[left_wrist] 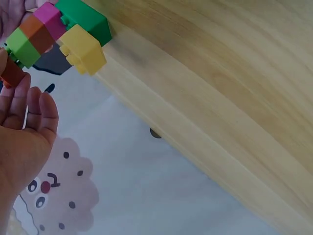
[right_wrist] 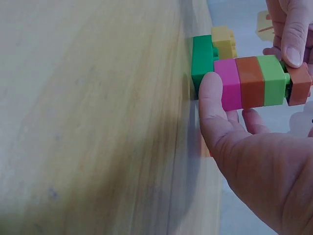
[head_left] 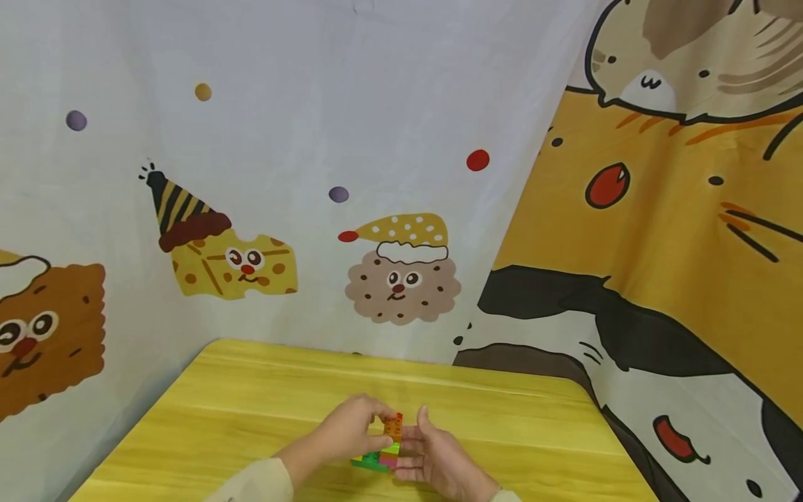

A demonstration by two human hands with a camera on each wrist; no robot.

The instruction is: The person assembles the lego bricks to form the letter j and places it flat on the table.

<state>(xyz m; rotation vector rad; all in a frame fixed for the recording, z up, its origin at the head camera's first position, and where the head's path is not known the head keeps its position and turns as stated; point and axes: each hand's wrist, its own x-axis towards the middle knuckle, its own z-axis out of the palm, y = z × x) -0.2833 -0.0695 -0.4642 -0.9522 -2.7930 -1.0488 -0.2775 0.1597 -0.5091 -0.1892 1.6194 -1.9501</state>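
Observation:
A tower of toy building blocks stands on a green base block (right_wrist: 201,61) on the table. From the bottom it has a pink block (right_wrist: 228,84), an orange-brown block (right_wrist: 250,82) and a lime green block (right_wrist: 272,81). My left hand (head_left: 357,427) pinches another orange-brown block (right_wrist: 299,84) at the top, which sits tilted over the lime block's studs with a gap showing. A yellow block (left_wrist: 83,50) is on the green base beside the tower. My right hand (head_left: 439,457) has its fingers extended against the tower's right side, one fingertip touching the pink block.
The yellow wood-grain table (head_left: 263,390) reaches back to a white cloth (head_left: 276,139) printed with cartoon food. A cloth with large cartoon animals (head_left: 627,244) hangs at the right. A bit of orange-red (right_wrist: 205,147) shows behind my right hand.

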